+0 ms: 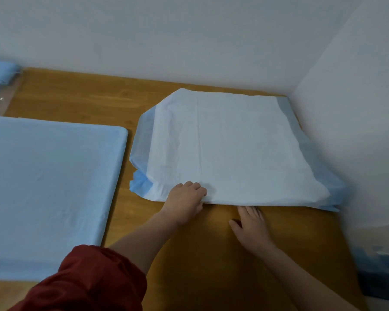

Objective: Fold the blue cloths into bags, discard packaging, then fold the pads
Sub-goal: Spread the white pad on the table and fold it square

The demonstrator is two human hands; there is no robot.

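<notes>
Pad: thin, white and creased, with blue borders at its left and right sides; lies centre-right on the wooden table.
Pad and hands: its near edge lies right at both hands.
Left hand: fingers curled over the near edge, gripping it.
Right hand: flat and spread on the table, fingertips slipped under the edge.
Stack: smooth, pale blue, rounded corner; left of frame.
Bag: clear plastic holding blue cloth, upper left, blurred.
Sleeve: red, lower left.
</notes>
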